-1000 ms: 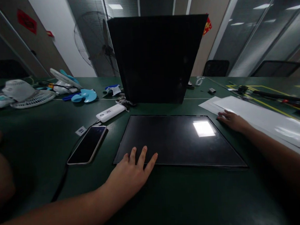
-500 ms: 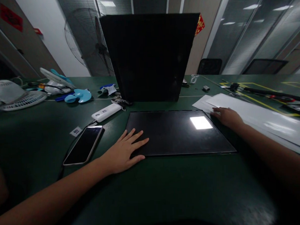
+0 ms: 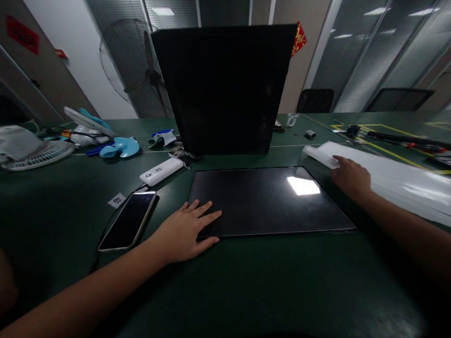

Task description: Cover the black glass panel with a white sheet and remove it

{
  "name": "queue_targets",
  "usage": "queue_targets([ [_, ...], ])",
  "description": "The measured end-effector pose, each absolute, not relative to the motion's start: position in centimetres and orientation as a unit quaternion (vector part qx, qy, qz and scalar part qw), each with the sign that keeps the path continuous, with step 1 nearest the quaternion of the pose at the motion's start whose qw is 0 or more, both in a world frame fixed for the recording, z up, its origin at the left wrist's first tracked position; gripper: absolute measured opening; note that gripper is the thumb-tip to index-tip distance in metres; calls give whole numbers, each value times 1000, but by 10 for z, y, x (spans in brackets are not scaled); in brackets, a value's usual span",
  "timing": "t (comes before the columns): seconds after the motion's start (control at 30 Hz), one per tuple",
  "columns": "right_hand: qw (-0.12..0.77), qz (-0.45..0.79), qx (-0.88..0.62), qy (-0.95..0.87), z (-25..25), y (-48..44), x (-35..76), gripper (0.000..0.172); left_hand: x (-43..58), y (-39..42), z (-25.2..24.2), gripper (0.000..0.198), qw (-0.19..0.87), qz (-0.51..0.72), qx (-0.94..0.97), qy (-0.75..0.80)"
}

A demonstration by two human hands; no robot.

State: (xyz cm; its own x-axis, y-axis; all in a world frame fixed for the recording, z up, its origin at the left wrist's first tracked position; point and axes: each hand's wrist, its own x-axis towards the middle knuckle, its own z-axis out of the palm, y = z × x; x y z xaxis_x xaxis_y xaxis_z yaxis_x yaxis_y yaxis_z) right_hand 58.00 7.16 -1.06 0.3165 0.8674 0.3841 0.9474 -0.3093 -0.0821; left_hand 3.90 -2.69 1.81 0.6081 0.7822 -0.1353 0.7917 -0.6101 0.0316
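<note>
The step in hand looks like separating or raising a white sheet [image 3: 405, 173] at the right, with a dark flat panel [image 3: 253, 202] steadied alongside. The panel lies flat on the green surface [image 3: 253, 292], straight in front of the person; the white sheet lies just beside its right edge, its far left corner curled up off the surface.

The left hand [image 3: 185, 231] rests palm down over the panel's near left corner, fingers spread — its grip is released, holding nothing. The right hand [image 3: 351, 178] is at the curled corner, index finger stretched along it; the thumb is hidden, so I cannot tell whether this grip is pinching the sheet or only pushing it.

The next move, as I judge it, calls for a sure hold on that thin, springy-looking corner before any longer pull — and for care not to drag it across the panel. The left hand seems well placed to keep the panel from sliding.
</note>
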Motion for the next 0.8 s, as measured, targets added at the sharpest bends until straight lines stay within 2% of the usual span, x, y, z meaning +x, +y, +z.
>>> queue_targets([
  [0.1, 186, -155, -792, -560, -1, 66, 574, 55, 39, -28, 21, 73, 45, -59, 892, 447],
  [0.2, 173, -170, -746, -621, 9, 56, 551, 52, 39, -27, 20, 75, 43, -57, 890, 451],
  [0.3, 154, -149, -646, -733, 14, 38, 508, 48, 39, -27, 16, 83, 32, -40, 890, 454],
  [0.47, 104, -33, -426, -898, 10, -8, 428, 36, 37, -28, 11, 100, -27, 24, 896, 443],
  [0.53, 108, 8, -362, -926, 9, -27, 406, 35, 35, -28, 12, 96, -58, 47, 913, 400],
  [0.67, 124, 83, -274, -950, 12, -46, 388, 46, 33, -26, 11, 74, -67, 43, 957, 278],
  [0.73, 133, 87, -287, -945, 13, -39, 394, 48, 32, -26, 10, 70, -57, 37, 964, 258],
  [0.8, 154, 55, -359, -919, 12, -21, 410, 46, 32, -27, 10, 72, -64, 39, 960, 270],
])
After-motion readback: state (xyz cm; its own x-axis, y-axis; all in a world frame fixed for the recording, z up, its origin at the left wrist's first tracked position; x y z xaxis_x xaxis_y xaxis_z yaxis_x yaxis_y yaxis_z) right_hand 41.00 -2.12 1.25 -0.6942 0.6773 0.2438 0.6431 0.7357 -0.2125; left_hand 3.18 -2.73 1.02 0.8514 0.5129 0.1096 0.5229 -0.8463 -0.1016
